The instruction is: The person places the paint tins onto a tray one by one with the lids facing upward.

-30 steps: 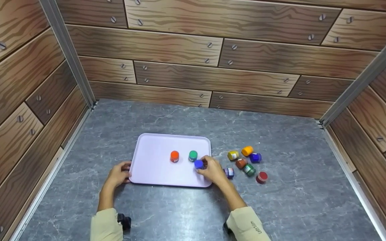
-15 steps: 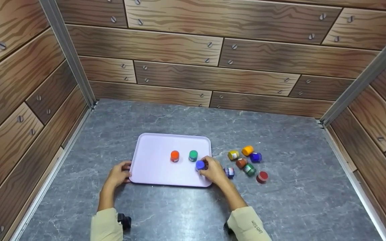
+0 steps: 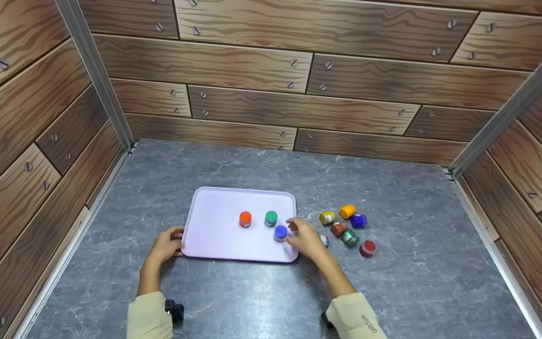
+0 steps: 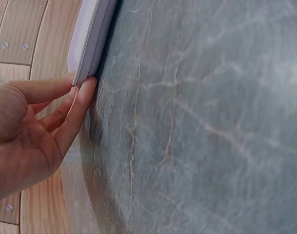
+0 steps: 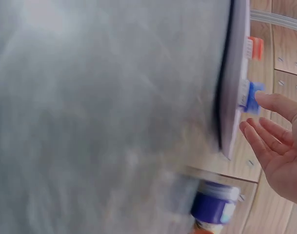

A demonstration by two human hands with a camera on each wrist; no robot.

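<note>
A small paint jar with a blue lid (image 3: 280, 232) stands upright on the right part of the lilac tray (image 3: 219, 238). Beside it, my right hand (image 3: 306, 238) has its fingers spread and holds nothing; in the right wrist view the thumb is close to the blue lid, and whether it touches cannot be told. My left hand (image 3: 163, 246) pinches the tray's near left corner, thumb above and fingers below, as the left wrist view shows. A jar with an orange-red lid (image 3: 245, 219) and one with a green lid (image 3: 271, 218) also stand on the tray.
Right of the tray, several jars lie on the grey marbled table (image 3: 233, 301), among them yellow (image 3: 327, 217), orange (image 3: 347, 211), brown (image 3: 338, 229) and dark green (image 3: 350, 238). A dark red jar (image 3: 368, 248) sits farthest right. A purple jar (image 5: 214, 202) is partly behind my right hand. Wood-patterned walls enclose the table.
My right hand has let go of the blue-lidded jar and moved slightly right, leaving it standing on the tray. The left hand and tray have stayed put.
</note>
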